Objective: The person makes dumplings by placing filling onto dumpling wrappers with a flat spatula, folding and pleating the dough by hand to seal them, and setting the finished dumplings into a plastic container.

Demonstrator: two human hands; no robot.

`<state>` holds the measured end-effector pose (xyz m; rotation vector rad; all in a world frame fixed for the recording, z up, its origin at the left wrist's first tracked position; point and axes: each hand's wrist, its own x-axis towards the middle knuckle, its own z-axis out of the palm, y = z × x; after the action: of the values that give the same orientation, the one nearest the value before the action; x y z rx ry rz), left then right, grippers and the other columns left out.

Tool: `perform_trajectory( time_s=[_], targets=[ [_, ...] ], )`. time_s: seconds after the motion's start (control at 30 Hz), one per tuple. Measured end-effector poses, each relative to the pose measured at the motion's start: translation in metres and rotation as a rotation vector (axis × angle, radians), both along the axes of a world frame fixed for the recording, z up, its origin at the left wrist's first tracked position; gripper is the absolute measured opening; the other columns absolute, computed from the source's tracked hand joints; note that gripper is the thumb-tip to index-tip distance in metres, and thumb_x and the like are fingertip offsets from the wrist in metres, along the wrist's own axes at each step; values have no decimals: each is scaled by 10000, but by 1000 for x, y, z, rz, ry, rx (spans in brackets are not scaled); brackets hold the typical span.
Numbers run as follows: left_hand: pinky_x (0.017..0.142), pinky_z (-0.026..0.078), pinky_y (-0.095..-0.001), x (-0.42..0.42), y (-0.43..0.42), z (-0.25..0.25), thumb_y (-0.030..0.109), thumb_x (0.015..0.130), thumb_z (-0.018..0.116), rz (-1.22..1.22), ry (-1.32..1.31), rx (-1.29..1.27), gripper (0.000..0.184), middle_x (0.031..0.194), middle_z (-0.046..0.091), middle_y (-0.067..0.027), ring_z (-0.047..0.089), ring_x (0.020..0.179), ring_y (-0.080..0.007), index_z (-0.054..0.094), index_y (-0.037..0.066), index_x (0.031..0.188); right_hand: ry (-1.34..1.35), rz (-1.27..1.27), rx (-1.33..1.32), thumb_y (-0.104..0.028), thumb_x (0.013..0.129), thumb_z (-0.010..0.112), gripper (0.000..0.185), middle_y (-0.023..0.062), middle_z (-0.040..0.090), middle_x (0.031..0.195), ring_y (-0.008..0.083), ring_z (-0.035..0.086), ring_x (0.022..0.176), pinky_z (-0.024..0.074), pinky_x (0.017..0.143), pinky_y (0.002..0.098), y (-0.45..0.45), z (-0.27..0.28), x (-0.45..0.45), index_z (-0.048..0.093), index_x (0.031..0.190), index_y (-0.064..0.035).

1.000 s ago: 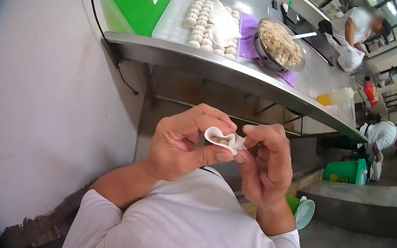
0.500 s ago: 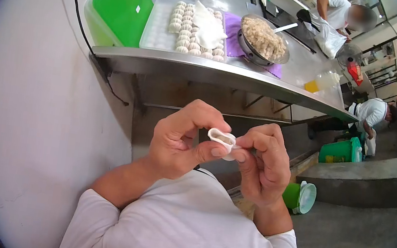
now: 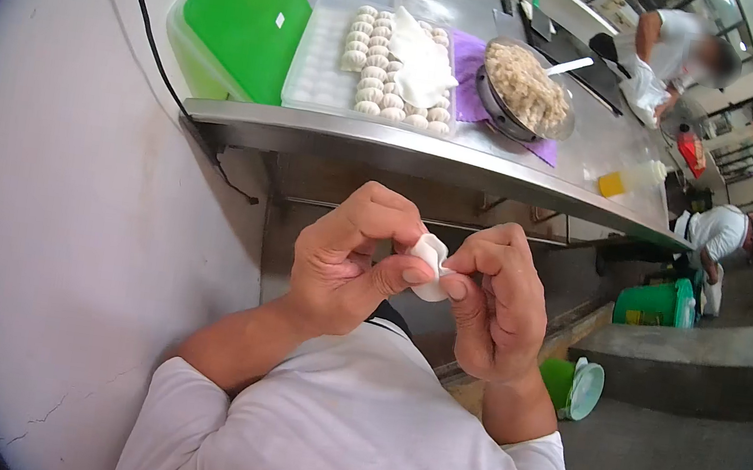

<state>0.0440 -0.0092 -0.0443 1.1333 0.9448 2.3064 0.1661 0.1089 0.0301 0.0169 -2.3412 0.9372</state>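
Observation:
Between my two hands, in front of my chest, is a small white dumpling (image 3: pixel 432 254) with a rounded body and a partly gathered top. My left hand (image 3: pixel 347 255) grips it from the left, thumb on the near side and fingers curled behind. From the right, my right hand (image 3: pixel 503 299) pinches the wrapper's edge between thumb and forefinger. The filling inside cannot be made out now. Beyond the hands, a plastic tray (image 3: pixel 316 61) on the steel table holds rows of pleated dumplings (image 3: pixel 373 82), with a stack of white wrappers (image 3: pixel 423 65) lying on them.
A metal bowl of pale filling (image 3: pixel 525 83) with a white-handled tool stands on a purple cloth (image 3: pixel 469 76). A green-lidded box (image 3: pixel 248 18) leans by the wall. An oil bottle (image 3: pixel 631 178) stands near the steel table's (image 3: pixel 425 154) edge. Two other people are farther right.
The dumpling has turned upward in my fingers, so the opening with the filling no longer faces me. My right fingers still pinch its edge. The view has shifted slightly.

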Motion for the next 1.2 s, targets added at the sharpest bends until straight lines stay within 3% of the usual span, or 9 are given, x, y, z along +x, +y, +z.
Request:
perform_trajectory(
  time_s=[0.1, 0.17, 0.33, 0.43, 0.7, 0.77, 0.87, 1.07, 1.2],
  targets=[
    [806, 484, -268, -18, 8, -5, 235, 949, 724, 36, 134, -91, 298, 1087, 577, -121, 568, 925, -144, 623, 22, 1132, 30, 119, -34, 12, 888, 698, 174, 120, 628, 914, 239, 579, 796, 493, 685, 322, 19, -5, -19, 602, 1032, 21],
    [805, 482, -268, -29, 16, -2, 217, 945, 728, 80, 169, -129, 292, 1089, 577, -122, 568, 920, -148, 623, 20, 1133, 20, 49, -412, 23, 893, 682, 150, 134, 623, 929, 254, 575, 788, 491, 684, 324, 27, -10, -31, 596, 1016, 28],
    [805, 472, -268, -46, 57, 6, 89, 907, 748, 340, 206, -126, 226, 1069, 586, -123, 574, 904, -164, 649, 6, 1092, 0, 228, -52, 37, 884, 674, 145, 132, 595, 893, 263, 566, 759, 485, 660, 325, 88, -6, -63, 593, 1004, 26],
    [728, 488, -279, -55, 69, 21, -2, 868, 756, 358, 279, -268, 172, 954, 611, -73, 578, 859, -149, 694, 15, 1028, 4, 330, -104, 47, 872, 677, 159, 130, 593, 892, 265, 566, 759, 478, 645, 338, 119, -4, -80, 596, 1005, 16],
    [817, 489, -284, -99, 94, 36, 115, 920, 732, 352, 484, -447, 230, 1039, 629, -124, 614, 903, -186, 670, 6, 1112, -71, 488, -75, 30, 842, 711, 214, 104, 584, 900, 252, 574, 788, 479, 677, 339, 175, -5, -128, 651, 1043, -12],
    [819, 527, -324, -114, 96, 36, 197, 985, 657, -280, -588, -428, 306, 1093, 652, -147, 654, 933, -215, 620, -8, 1208, -45, 471, -26, -26, 803, 775, 228, 84, 569, 890, 236, 577, 810, 487, 712, 327, 181, -2, -142, 723, 1021, -70],
    [788, 557, -312, -143, 99, 8, 209, 1010, 623, -373, -662, -437, 368, 1056, 680, -117, 678, 867, -187, 571, -7, 1303, -5, 478, 51, -37, 803, 784, 261, 78, 570, 893, 221, 574, 808, 486, 720, 310, 188, -15, -168, 709, 1052, -60],
    [844, 590, -318, -194, 96, 6, 28, 988, 592, -189, -453, -464, 439, 1194, 635, -98, 651, 1030, -157, 499, -7, 1415, -266, 233, -734, -183, 1015, 616, 168, 45, 579, 843, 94, 502, 765, 434, 671, 272, 169, -44, -197, 603, 1003, -16],
    [878, 584, -329, -209, 99, 6, 15, 962, 631, -171, -352, -478, 453, 1204, 633, -85, 645, 1041, -153, 522, -4, 1401, -269, 51, -363, -216, 1039, 575, 246, 73, 523, 709, 135, 480, 674, 411, 599, 303, 146, -45, -221, 552, 912, -6]
  ],
)
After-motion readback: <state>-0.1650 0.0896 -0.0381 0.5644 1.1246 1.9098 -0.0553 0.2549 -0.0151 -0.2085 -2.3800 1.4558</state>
